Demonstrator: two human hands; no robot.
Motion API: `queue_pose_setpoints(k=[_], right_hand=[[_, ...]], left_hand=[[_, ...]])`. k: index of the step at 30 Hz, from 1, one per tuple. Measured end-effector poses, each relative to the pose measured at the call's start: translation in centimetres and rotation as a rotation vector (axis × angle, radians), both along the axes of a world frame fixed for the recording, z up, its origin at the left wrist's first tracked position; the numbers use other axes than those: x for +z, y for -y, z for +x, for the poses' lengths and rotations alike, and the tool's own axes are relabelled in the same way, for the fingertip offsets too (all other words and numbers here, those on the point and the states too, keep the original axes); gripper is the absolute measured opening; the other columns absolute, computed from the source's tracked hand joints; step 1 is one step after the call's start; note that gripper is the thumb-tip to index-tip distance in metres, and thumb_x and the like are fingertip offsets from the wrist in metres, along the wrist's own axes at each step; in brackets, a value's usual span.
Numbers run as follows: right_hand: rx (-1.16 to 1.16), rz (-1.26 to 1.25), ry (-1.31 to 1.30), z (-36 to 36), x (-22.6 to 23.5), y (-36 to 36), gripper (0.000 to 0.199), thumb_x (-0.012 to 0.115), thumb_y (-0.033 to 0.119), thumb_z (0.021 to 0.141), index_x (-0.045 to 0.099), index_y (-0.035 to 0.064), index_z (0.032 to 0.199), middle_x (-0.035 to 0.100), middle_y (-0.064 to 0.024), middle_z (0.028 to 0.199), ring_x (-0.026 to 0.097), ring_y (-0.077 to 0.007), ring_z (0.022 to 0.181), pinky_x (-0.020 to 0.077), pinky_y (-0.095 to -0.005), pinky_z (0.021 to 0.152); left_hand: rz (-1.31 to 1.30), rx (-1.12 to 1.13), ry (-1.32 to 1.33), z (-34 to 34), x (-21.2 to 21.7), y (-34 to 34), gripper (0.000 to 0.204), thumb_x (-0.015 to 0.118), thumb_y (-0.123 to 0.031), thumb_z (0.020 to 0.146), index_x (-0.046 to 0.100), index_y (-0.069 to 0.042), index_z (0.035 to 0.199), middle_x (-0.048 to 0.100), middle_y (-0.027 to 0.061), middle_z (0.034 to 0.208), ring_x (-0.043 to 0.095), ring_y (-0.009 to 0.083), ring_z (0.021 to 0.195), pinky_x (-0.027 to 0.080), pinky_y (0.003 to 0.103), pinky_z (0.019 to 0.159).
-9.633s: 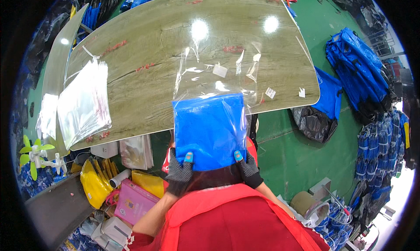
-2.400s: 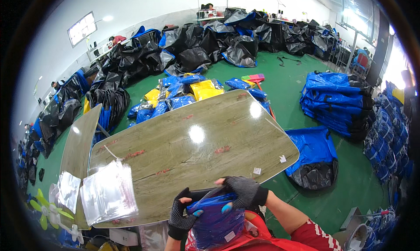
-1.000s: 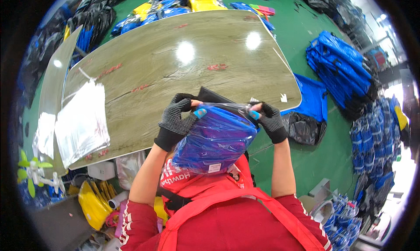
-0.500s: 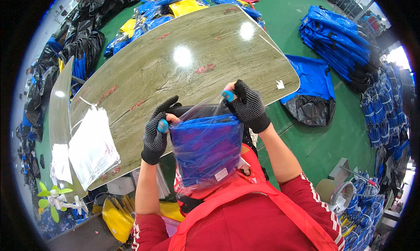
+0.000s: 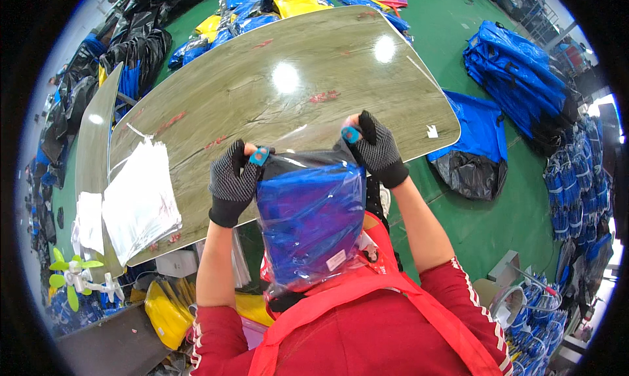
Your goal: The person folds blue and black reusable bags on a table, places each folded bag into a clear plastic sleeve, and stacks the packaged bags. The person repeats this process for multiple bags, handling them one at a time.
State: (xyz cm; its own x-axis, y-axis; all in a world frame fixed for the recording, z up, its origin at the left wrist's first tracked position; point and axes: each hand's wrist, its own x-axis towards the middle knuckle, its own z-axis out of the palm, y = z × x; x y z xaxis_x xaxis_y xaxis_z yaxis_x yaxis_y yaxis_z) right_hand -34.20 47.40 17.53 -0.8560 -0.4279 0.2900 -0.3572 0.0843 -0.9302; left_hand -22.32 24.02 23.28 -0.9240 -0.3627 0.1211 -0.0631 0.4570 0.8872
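A clear plastic bag (image 5: 313, 212) hangs between my two hands, with a folded blue and black fabric item (image 5: 308, 196) inside it. My left hand (image 5: 237, 179), in a black dotted glove with bare thumb tip and a blue band, pinches the upper left corner of the bag. At the upper right corner, my right hand (image 5: 375, 148), gloved the same way, grips the bag's edge. The top edge is stretched between them. A small white label (image 5: 335, 260) shows near the bag's lower right. The bag hangs close to my red apron, beyond the table's near edge.
A wood-patterned table (image 5: 262, 107) spreads ahead, with a stack of clear plastic bags (image 5: 141, 202) at its left. A small green fan (image 5: 75, 274) stands lower left. Blue and black covers (image 5: 514, 74) are piled on the green floor at right; blue and yellow packets (image 5: 262, 12) lie beyond the table.
Both hands have risen slightly, and my left hand has turned, its fingers now folded at the bag's corner. The bag's top edge is pulled up above the blue item. The view has shifted a little.
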Motion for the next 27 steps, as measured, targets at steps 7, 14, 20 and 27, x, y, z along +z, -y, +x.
queue_pose_setpoints(k=[7, 14, 20, 27], right_hand=[[0.169, -0.465, 0.372, -2.5, -0.1, 3.8, 0.025, 0.050, 0.024, 0.097, 0.056, 0.0012, 0.105, 0.058, -0.0073, 0.100, 0.054, -0.0159, 0.102, 0.0427, -0.0277, 0.091], [0.339, -0.317, 0.168, 0.3, 4.2, 3.8, 0.043, 0.055, 0.026, 0.094, 0.049, 0.0018, 0.129, 0.062, -0.0088, 0.112, 0.059, -0.0177, 0.101, 0.0481, -0.0306, 0.088], [0.390, -0.464, 0.549, 7.3, 4.1, -1.3, 0.057, 0.073, 0.011, 0.080, 0.045, 0.0023, 0.130, 0.054, -0.0113, 0.128, 0.050, -0.0157, 0.116, 0.0400, -0.0318, 0.101], [0.150, -0.183, 0.591, 7.7, 0.0, -0.1, 0.041, 0.075, 0.025, 0.080, 0.060, 0.0029, 0.111, 0.066, -0.0059, 0.100, 0.061, -0.0141, 0.090, 0.0480, -0.0280, 0.083]], left_hand=[[1.039, -0.579, -0.319, -0.1, 1.1, -2.5, 0.056, 0.067, -0.032, 0.085, 0.048, 0.000, 0.126, 0.052, 0.0178, 0.128, 0.056, 0.0247, 0.110, 0.044, 0.038, 0.096], [1.194, -0.150, 0.191, 1.5, -5.8, -2.5, 0.059, 0.068, -0.040, 0.083, 0.048, -0.005, 0.126, 0.057, 0.0037, 0.111, 0.054, 0.0140, 0.103, 0.045, 0.032, 0.090], [0.926, -0.075, 0.117, 8.0, -5.2, 0.1, 0.054, 0.071, -0.021, 0.079, 0.050, -0.004, 0.125, 0.060, 0.0083, 0.114, 0.058, 0.0167, 0.099, 0.048, 0.030, 0.084], [0.931, 0.036, -0.070, 6.1, -6.0, -3.6, 0.045, 0.074, -0.010, 0.074, 0.058, -0.004, 0.115, 0.065, 0.0059, 0.102, 0.062, 0.0165, 0.088, 0.050, 0.029, 0.080]])
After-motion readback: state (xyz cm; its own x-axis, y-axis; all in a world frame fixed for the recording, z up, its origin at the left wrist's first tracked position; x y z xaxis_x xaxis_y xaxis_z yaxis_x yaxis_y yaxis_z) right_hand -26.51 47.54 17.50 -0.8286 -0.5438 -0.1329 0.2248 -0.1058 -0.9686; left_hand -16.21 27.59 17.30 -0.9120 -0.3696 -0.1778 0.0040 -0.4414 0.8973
